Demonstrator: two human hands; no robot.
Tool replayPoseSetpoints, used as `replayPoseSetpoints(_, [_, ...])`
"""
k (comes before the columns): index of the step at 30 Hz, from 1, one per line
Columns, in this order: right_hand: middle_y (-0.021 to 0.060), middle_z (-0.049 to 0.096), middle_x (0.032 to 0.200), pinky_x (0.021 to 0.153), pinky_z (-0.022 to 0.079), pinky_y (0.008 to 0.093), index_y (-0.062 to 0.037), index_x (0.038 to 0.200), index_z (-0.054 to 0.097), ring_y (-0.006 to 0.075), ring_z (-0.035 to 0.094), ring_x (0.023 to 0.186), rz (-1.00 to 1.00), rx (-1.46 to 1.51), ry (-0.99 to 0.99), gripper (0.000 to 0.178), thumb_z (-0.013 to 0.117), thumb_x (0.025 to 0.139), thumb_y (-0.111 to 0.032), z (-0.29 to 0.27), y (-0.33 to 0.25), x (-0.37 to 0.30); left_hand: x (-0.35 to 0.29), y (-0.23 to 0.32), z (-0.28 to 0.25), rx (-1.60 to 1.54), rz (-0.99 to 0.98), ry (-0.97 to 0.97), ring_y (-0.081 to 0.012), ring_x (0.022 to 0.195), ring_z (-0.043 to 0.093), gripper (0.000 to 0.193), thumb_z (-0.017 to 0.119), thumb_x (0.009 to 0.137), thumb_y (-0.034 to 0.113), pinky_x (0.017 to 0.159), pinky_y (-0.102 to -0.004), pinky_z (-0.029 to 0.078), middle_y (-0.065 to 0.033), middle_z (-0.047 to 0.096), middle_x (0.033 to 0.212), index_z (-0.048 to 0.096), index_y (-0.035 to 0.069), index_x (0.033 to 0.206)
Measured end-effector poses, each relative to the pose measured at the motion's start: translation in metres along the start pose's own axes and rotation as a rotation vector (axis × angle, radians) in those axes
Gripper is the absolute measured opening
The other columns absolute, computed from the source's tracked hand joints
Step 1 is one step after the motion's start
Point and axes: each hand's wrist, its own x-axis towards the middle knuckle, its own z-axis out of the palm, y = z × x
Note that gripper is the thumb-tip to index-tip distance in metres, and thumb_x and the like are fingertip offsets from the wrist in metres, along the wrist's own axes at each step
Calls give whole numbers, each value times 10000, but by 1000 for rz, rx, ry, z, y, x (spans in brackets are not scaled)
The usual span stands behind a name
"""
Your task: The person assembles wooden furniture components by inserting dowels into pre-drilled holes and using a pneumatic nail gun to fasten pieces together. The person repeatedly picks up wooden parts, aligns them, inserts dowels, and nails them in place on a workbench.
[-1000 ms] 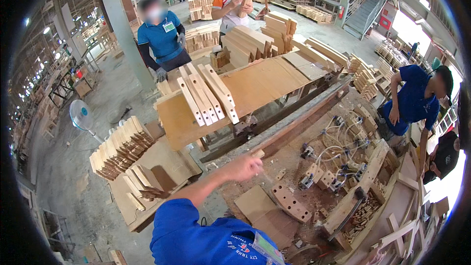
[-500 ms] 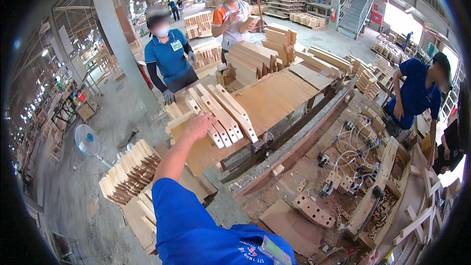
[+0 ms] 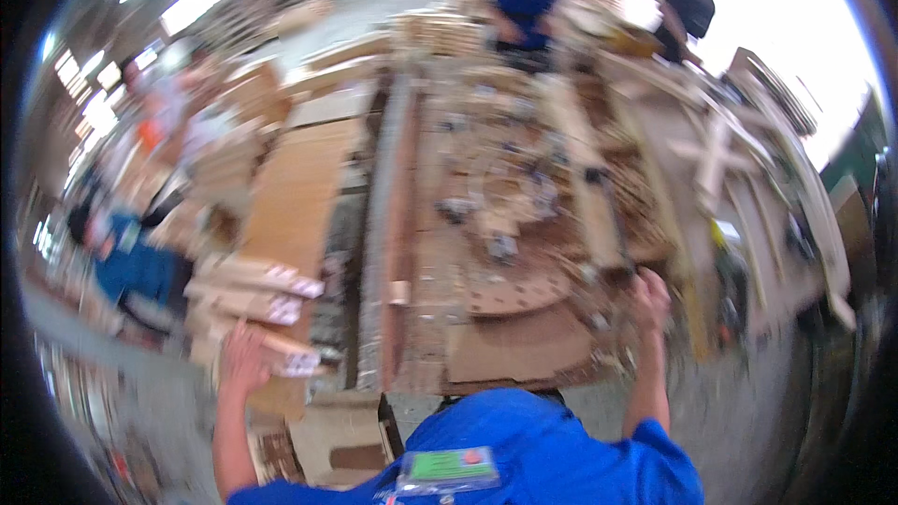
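Wooden bars lie in the head view on the near part of the brown-topped desk to my left, side by side, their pale ends pointing toward the middle of the picture. Dark spots on those ends look like drilled holes, though the blur hides their edges. My left hand is at the nearest bar, fingers reaching over its upper side; they look extended rather than wrapped around it, but I cannot tell whether they pinch the wood. My right hand is well apart from the bars, near the close end of a long beam. Its fingers seem bent, and I cannot tell whether they hold anything. Between my hands lie a curved plate with holes and, just nearer to me, a flat cardboard sheet.

I judge each bar to be solid, stiff and fairly weighty for its length, dry enough not to slip and hard to break, though its edges could chip or leave splinters. Around mid-length, thumb opposite fingers across the width, should balance best; gripping only an end would let the other dip.
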Motion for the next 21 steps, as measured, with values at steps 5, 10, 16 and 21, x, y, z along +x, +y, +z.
replayPoseSetpoints(5, [126, 774, 1015, 802, 614, 352, -24, 1286, 717, 179, 733, 872, -7, -36, 35, 364, 730, 988, -233, 4, -9, 2, 5, 46, -20, -162, 244, 25, -400, 1170, 557, 737, 832, 611, 148, 1072, -527, 438, -164, 611, 1179, 553, 85, 1290])
replayPoseSetpoints(10, [116, 769, 920, 807, 595, 374, -41, 1229, 734, 213, 740, 872, 5, -142, 42, 349, 760, 954, -255, -19, 8, 38, 35, 176, -52, -318, 529, 214, -395, 1014, 580, 695, 809, 615, 132, 905, -535, 484, -147, 612, 1073, 548, 85, 1257])
replayPoseSetpoints(16, [177, 775, 1060, 901, 589, 430, -66, 1165, 749, 358, 755, 995, -103, -366, -76, 275, 715, 942, -223, -10, 12, 131, 62, 341, -102, -352, 616, 100, -341, 888, 593, 664, 830, 669, 242, 716, -470, 503, -109, 601, 975, 556, 92, 1256])
replayPoseSetpoints(21, [209, 753, 1209, 911, 611, 441, -49, 1148, 786, 364, 757, 1083, -40, -927, -328, 271, 647, 940, -155, 1, 29, 224, 91, 442, -67, -480, 624, -16, -342, 898, 613, 676, 867, 691, 318, 731, -481, 529, -114, 599, 982, 563, 91, 1250])
